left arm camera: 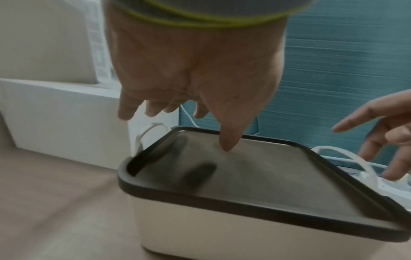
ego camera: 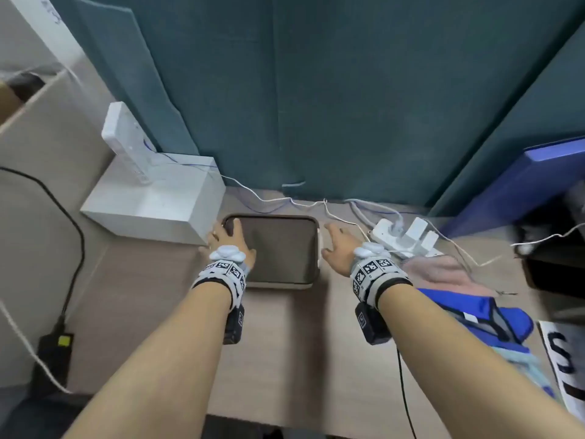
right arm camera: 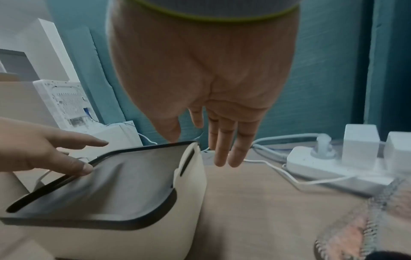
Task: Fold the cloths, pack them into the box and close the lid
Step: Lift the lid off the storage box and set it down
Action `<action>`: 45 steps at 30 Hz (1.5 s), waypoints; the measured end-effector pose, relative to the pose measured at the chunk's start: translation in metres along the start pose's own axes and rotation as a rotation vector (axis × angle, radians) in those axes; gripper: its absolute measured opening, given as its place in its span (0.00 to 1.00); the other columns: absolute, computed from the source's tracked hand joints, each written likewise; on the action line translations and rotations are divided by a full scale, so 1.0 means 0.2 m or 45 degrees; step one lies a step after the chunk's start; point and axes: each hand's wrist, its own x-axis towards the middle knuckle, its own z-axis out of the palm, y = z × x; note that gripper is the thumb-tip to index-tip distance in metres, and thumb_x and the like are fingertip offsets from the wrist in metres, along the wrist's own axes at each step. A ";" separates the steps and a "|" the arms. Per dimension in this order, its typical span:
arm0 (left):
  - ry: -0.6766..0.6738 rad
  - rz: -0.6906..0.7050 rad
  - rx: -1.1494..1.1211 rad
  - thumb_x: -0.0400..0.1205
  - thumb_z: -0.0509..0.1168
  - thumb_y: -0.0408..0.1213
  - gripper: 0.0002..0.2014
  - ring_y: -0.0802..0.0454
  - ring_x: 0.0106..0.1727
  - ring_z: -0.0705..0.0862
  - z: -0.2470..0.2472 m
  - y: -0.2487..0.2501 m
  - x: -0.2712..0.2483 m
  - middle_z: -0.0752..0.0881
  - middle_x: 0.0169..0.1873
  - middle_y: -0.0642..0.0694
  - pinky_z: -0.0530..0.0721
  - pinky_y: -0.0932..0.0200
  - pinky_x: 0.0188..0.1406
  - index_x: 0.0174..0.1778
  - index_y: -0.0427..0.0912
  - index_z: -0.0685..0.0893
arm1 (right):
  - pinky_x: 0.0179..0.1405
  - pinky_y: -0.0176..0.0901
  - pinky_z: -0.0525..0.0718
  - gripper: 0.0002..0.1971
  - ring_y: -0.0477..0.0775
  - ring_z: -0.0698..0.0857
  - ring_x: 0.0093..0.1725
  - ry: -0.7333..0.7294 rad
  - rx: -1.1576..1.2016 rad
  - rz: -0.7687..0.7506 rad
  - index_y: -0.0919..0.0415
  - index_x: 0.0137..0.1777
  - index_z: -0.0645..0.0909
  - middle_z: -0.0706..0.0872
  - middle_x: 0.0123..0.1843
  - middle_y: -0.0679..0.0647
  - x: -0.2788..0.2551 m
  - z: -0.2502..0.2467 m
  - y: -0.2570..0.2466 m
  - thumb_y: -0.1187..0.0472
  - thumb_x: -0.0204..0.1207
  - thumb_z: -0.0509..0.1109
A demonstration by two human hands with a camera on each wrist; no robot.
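A cream box (ego camera: 313,270) with a dark brown lid (ego camera: 278,251) on top stands mid-table against the teal partition. My left hand (ego camera: 228,239) hovers over the lid's left part with its fingers spread. Its thumb (left arm camera: 227,146) touches the lid (left arm camera: 255,176), and the other fingers hang past the left rim. My right hand (ego camera: 338,245) is open beside the box's right side, its straight fingers (right arm camera: 224,151) pointing down next to the box wall (right arm camera: 193,176). A pink cloth (ego camera: 443,274), a blue cloth (ego camera: 468,315) and a pale blue cloth (ego camera: 522,362) lie unfolded at the right.
A white box (ego camera: 158,198) carrying a white device stands left of the cream box. A white power strip (ego camera: 408,239) with plugs and cables lies behind my right hand. A blue folder (ego camera: 522,185) leans at the right, and a black adapter (ego camera: 53,350) sits front left.
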 end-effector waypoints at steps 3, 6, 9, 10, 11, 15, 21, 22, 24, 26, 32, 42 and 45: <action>-0.020 -0.024 -0.013 0.79 0.69 0.56 0.44 0.35 0.79 0.65 0.05 -0.08 0.04 0.56 0.85 0.41 0.79 0.42 0.66 0.86 0.49 0.54 | 0.70 0.62 0.82 0.34 0.70 0.85 0.68 -0.021 0.087 0.012 0.48 0.87 0.56 0.78 0.78 0.61 0.04 0.06 -0.06 0.53 0.82 0.64; 0.015 0.034 0.069 0.80 0.67 0.57 0.43 0.35 0.71 0.72 0.08 -0.12 0.03 0.57 0.85 0.46 0.80 0.48 0.61 0.87 0.46 0.55 | 0.67 0.62 0.85 0.34 0.68 0.87 0.63 -0.070 0.097 0.080 0.37 0.81 0.54 0.87 0.69 0.58 0.04 0.11 -0.07 0.51 0.76 0.62; 0.017 0.088 0.093 0.78 0.67 0.61 0.44 0.37 0.64 0.77 0.09 -0.14 0.01 0.64 0.80 0.45 0.78 0.50 0.62 0.85 0.44 0.60 | 0.61 0.62 0.88 0.36 0.68 0.89 0.56 -0.092 0.115 0.179 0.30 0.78 0.51 0.90 0.59 0.56 0.03 0.14 -0.06 0.49 0.72 0.61; 0.007 0.087 0.066 0.76 0.68 0.63 0.44 0.37 0.65 0.76 0.09 -0.15 -0.01 0.64 0.79 0.45 0.78 0.49 0.64 0.84 0.45 0.61 | 0.61 0.60 0.88 0.36 0.67 0.89 0.55 -0.096 0.123 0.197 0.31 0.79 0.51 0.89 0.57 0.56 0.02 0.14 -0.06 0.50 0.73 0.62; -0.002 0.079 0.031 0.75 0.69 0.65 0.45 0.37 0.66 0.75 0.10 -0.16 -0.03 0.64 0.78 0.45 0.79 0.47 0.65 0.83 0.46 0.62 | 0.60 0.60 0.88 0.36 0.67 0.89 0.55 -0.097 0.139 0.216 0.32 0.79 0.52 0.89 0.56 0.55 0.00 0.14 -0.06 0.50 0.73 0.62; -0.026 0.169 -0.028 0.68 0.71 0.71 0.46 0.37 0.66 0.75 0.13 -0.15 -0.19 0.64 0.76 0.44 0.78 0.46 0.67 0.79 0.53 0.68 | 0.52 0.60 0.91 0.29 0.62 0.91 0.45 -0.075 0.164 0.295 0.33 0.72 0.58 0.90 0.48 0.52 -0.06 0.21 0.08 0.46 0.69 0.58; -0.039 0.358 0.062 0.63 0.64 0.79 0.46 0.31 0.84 0.53 0.19 -0.08 -0.41 0.52 0.86 0.37 0.47 0.39 0.86 0.74 0.58 0.74 | 0.48 0.56 0.91 0.09 0.57 0.94 0.36 -0.074 0.310 0.355 0.38 0.52 0.65 0.93 0.34 0.52 -0.13 0.32 0.35 0.45 0.72 0.58; -0.027 0.437 0.118 0.64 0.63 0.80 0.46 0.31 0.86 0.48 0.20 -0.07 -0.43 0.52 0.86 0.36 0.41 0.37 0.86 0.74 0.56 0.75 | 0.46 0.58 0.92 0.07 0.57 0.94 0.35 -0.062 0.362 0.353 0.40 0.51 0.67 0.93 0.33 0.52 -0.17 0.31 0.34 0.49 0.74 0.59; -0.056 0.652 0.180 0.68 0.64 0.77 0.45 0.38 0.88 0.50 0.20 -0.02 -0.46 0.58 0.86 0.39 0.40 0.38 0.87 0.77 0.53 0.75 | 0.39 0.54 0.93 0.10 0.60 0.93 0.34 -0.018 0.512 0.368 0.44 0.51 0.74 0.92 0.35 0.56 -0.23 0.27 0.31 0.62 0.78 0.59; -0.147 0.822 0.232 0.73 0.69 0.68 0.40 0.43 0.83 0.64 0.19 0.03 -0.49 0.68 0.80 0.45 0.49 0.39 0.86 0.77 0.51 0.73 | 0.26 0.42 0.83 0.12 0.62 0.90 0.34 -0.017 0.614 0.357 0.56 0.52 0.76 0.88 0.38 0.62 -0.29 0.24 0.27 0.72 0.82 0.56; -0.203 0.870 0.429 0.79 0.63 0.26 0.21 0.37 0.59 0.80 0.17 0.15 -0.68 0.77 0.60 0.42 0.83 0.44 0.43 0.66 0.49 0.73 | 0.23 0.38 0.78 0.06 0.61 0.89 0.35 -0.022 0.677 0.326 0.62 0.51 0.74 0.90 0.44 0.65 -0.36 0.31 0.33 0.69 0.87 0.57; -0.057 0.975 0.413 0.77 0.65 0.24 0.21 0.40 0.58 0.76 0.13 0.18 -0.68 0.76 0.57 0.44 0.80 0.50 0.32 0.61 0.49 0.74 | 0.36 0.54 0.88 0.10 0.62 0.95 0.35 -0.032 0.637 0.303 0.57 0.48 0.74 0.92 0.40 0.62 -0.30 0.35 0.36 0.69 0.83 0.52; -0.020 0.990 0.374 0.76 0.65 0.22 0.22 0.40 0.58 0.75 0.09 0.21 -0.68 0.75 0.57 0.44 0.79 0.51 0.30 0.61 0.49 0.74 | 0.41 0.58 0.91 0.16 0.62 0.95 0.36 -0.087 0.617 0.300 0.46 0.50 0.73 0.92 0.39 0.60 -0.27 0.37 0.40 0.67 0.75 0.50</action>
